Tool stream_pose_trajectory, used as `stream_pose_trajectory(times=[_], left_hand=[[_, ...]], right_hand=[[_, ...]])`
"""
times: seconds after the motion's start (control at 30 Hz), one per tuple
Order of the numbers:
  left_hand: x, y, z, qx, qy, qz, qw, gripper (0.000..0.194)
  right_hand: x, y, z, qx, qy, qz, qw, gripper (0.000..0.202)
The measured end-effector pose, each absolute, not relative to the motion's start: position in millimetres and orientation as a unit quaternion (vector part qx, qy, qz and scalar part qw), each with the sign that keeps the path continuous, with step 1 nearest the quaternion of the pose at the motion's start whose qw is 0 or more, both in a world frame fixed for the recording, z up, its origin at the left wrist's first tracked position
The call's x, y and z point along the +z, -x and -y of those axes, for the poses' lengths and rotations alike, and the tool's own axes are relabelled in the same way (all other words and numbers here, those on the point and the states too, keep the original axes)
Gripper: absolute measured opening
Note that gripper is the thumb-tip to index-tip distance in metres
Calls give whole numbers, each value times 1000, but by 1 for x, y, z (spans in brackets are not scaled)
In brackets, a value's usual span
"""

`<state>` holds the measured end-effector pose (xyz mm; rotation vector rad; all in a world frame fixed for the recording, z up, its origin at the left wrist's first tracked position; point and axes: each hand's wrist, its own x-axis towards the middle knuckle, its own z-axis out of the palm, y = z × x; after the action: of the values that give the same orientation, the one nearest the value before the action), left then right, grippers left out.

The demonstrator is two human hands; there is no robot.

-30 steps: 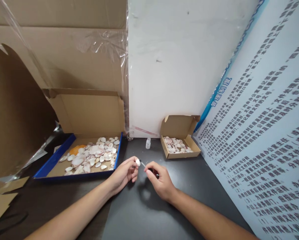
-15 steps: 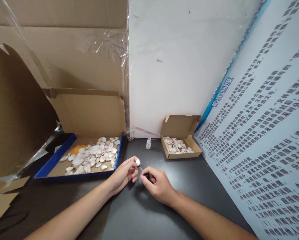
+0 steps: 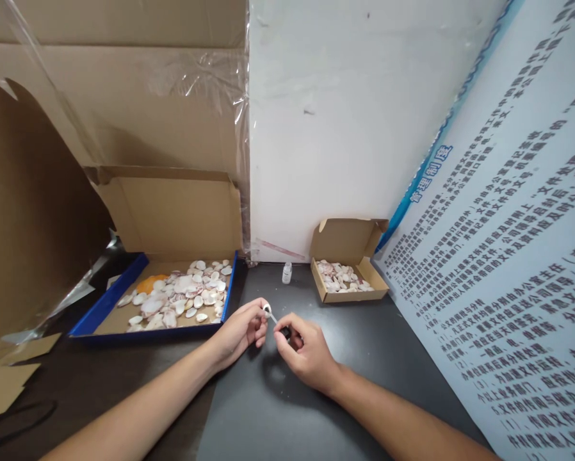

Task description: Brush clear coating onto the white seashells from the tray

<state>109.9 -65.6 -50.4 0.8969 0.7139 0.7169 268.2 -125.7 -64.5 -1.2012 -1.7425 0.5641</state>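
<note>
My left hand [image 3: 243, 330] pinches a small white shell [image 3: 267, 310] between thumb and fingers, a dark spot showing on it. My right hand [image 3: 307, 349] is closed round a black cap [image 3: 285, 332], and a thin pale applicator [image 3: 273, 318] runs from the cap to the shell. The applicator's tip is at the shell; whether it touches is too small to tell. Beyond the hands a small clear bottle [image 3: 287, 273] with a white label stands upright on the dark table, without a cap.
On the left, a blue-edged open box [image 3: 109, 307] holds several shells and something orange. A smaller cardboard box [image 3: 352, 296] with several shells stands at the back right. A white panel [image 3: 335, 128] rises behind, and a printed poster [image 3: 499, 256] slants along the right.
The shell has turned in my left fingers, and a dark spot now shows on it. My right hand and the cap have shifted slightly; the applicator's tip now meets the shell's outline.
</note>
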Motion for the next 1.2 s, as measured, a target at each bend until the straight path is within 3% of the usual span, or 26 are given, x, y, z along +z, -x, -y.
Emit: stream_pose_trajectory(times=[0.5, 0.93, 1.07, 1.2], left_hand=[[-50, -110, 66, 332, -410, -326, 784, 9], [-53, -110, 64, 328, -413, -313, 790, 10], [-51, -111, 64, 330, -414, -319, 786, 10], [-51, -111, 65, 329, -419, -313, 786, 9]], right_hand=[[-65, -268, 127, 278, 471, 698, 463, 7], [-64, -271, 123, 203, 515, 700, 451, 6], [-64, -272, 123, 256, 480, 708, 450, 6], [-65, -271, 124, 226, 503, 708, 442, 7]])
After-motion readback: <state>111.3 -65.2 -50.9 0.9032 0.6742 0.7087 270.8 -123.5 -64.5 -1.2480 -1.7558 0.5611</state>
